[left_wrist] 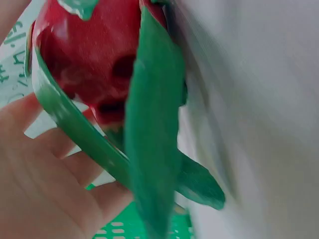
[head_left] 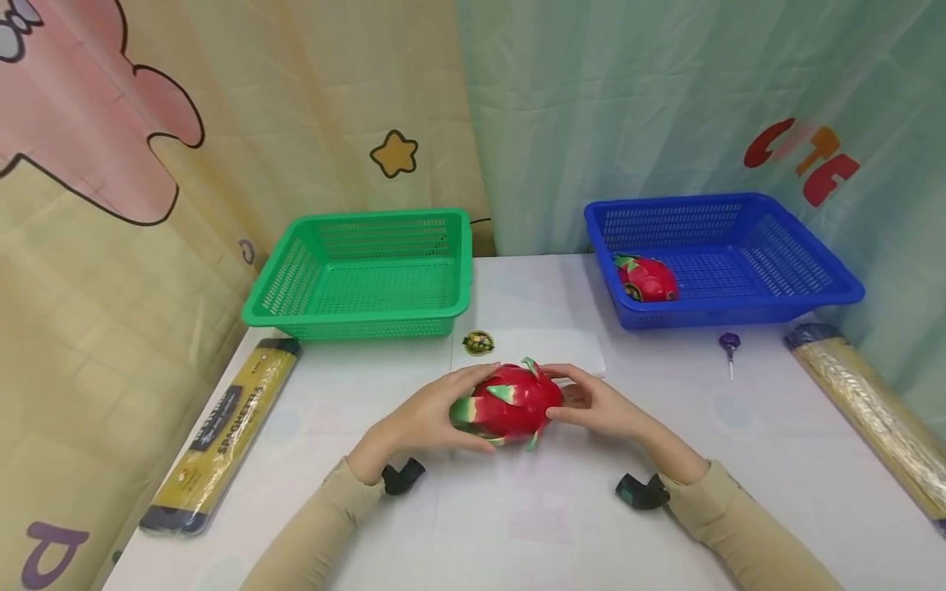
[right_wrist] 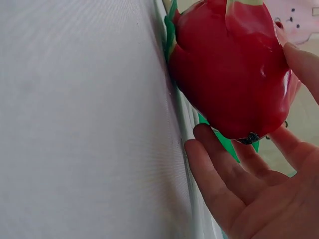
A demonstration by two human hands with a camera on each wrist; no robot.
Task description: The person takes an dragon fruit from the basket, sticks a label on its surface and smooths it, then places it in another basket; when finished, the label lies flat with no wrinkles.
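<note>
A red dragon fruit (head_left: 517, 402) with green-tipped scales lies on its side at the middle of the white table, between my two hands. My left hand (head_left: 436, 413) grips its leafy end, thumb at the near side and fingers over the far side. At the rounded end, my right hand (head_left: 602, 405) holds it with thumb and fingertips. Long green scales (left_wrist: 154, 109) stand out in front of the left palm in the left wrist view. In the right wrist view, the thumb and fingers curve about the smooth red end, which has a small dark tip (right_wrist: 249, 138).
Behind my hands are a white sheet (head_left: 584, 349) and a small round black-and-gold sticker (head_left: 478, 342). A green basket (head_left: 355, 322) stands back left; a blue basket (head_left: 739, 312) holding another dragon fruit (head_left: 650, 279) stands back right. Spaghetti packs (head_left: 222, 435) flank the table; a purple lollipop (head_left: 730, 343) lies right.
</note>
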